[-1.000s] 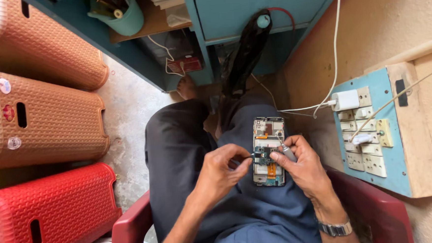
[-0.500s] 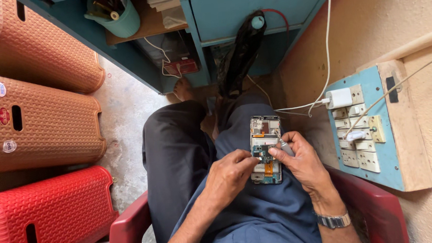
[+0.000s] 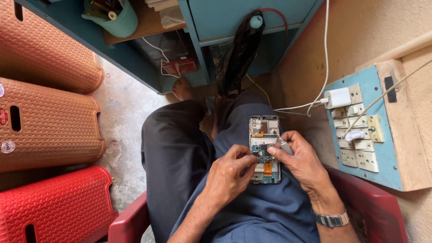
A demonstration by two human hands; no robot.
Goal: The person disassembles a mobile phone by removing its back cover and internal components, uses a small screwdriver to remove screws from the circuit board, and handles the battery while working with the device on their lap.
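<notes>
head view | opened phone point(image 3: 265, 148) lies on the person's right thigh, circuit board up | left hand point(image 3: 231, 172) pinches its lower left edge, fingers closed on it | right hand point(image 3: 296, 156) holds a slim grey tool point(image 3: 285, 145) at the board's middle | step judged: probing or prying a part; next calls for steady fine tip work | tool tip and the part under it hidden by fingertips

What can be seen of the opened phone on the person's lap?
The opened phone lies flat on the person's right thigh, long side pointing away from the body. Its back cover is off, showing a metal frame, a blue circuit board in the middle, orange flat cables and small silvery parts. The left hand pinches its left edge near the middle; the right hand touches its right side, holding a thin grey tool against it. The lower end is partly hidden by fingers.
</notes>
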